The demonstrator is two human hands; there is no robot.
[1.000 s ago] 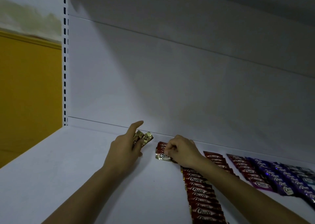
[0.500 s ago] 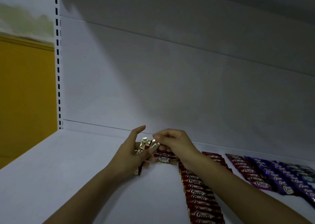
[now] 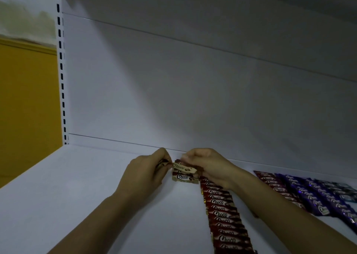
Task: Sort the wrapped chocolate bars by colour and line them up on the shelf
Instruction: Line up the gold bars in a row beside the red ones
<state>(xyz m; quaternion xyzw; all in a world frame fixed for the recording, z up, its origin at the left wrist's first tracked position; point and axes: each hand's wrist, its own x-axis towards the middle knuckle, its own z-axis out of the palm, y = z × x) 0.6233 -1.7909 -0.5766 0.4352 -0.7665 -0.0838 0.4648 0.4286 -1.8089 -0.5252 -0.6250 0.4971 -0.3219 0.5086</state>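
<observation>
The left hand point(image 3: 143, 174) is gripping spare bars point(image 3: 163, 162) while the right hand point(image 3: 208, 166) is pinching one gold bar point(image 3: 183, 167), probably for laying on the little pile point(image 3: 185, 177).

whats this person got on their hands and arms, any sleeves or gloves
Nothing worn shows. The left hand and right hand are bare, with no gloves, rings or bands visible. Both forearms are bare too, with no sleeve, watch or bracelet down to the picture's bottom edge. The light is dim, so small marks cannot be told.
</observation>
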